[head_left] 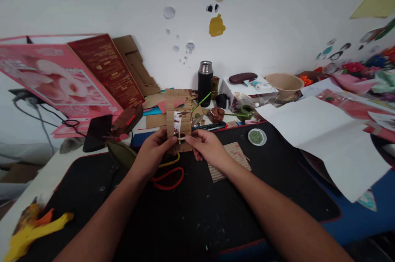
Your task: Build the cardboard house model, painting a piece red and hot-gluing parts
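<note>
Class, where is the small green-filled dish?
In the head view, the dish sits on the black mat near its far edge, right of the right hand.

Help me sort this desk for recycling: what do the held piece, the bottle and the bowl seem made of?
Held piece: corrugated cardboard, matte brown, shown by its ridges. Bottle: probably metal; its silver top gleams, though the black body could be coated. Bowl: perhaps plastic, smooth even beige; ceramic can't be ruled out.
</note>
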`<state>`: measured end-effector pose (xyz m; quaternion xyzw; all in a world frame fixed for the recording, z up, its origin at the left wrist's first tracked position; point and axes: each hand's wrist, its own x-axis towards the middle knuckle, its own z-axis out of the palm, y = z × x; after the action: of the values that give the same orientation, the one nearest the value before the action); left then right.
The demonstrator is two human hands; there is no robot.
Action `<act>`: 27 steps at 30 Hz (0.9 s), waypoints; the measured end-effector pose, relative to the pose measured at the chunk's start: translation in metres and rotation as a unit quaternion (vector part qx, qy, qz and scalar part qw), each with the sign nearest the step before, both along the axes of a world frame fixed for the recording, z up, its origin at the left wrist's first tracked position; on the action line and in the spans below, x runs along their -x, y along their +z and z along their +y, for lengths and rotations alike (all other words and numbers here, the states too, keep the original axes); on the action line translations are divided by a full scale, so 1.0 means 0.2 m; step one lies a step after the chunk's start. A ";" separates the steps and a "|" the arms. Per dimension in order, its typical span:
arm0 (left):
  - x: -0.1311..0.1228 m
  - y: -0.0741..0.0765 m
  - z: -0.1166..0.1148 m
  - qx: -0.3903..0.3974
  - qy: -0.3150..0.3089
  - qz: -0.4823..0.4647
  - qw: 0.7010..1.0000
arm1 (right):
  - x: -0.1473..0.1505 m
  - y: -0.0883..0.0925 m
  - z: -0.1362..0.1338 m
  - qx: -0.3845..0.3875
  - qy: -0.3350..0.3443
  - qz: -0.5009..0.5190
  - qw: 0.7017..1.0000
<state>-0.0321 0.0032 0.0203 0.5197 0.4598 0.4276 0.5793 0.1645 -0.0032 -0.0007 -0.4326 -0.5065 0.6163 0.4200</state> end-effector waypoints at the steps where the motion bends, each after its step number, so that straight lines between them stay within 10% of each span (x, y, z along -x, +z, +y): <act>1: 0.00 0.00 0.00 0.004 0.001 -0.005 1.000 | 0.00 0.00 0.00 0.001 -0.002 -0.003 1.000; 27: -0.07 -0.04 -0.02 0.049 0.000 -0.102 0.994 | 0.00 -0.01 0.00 -0.006 0.000 0.007 1.000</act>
<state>-0.0188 -0.0004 0.0128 0.4442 0.4188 0.4558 0.6477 0.1646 -0.0033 -0.0036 -0.4258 -0.5071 0.6161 0.4265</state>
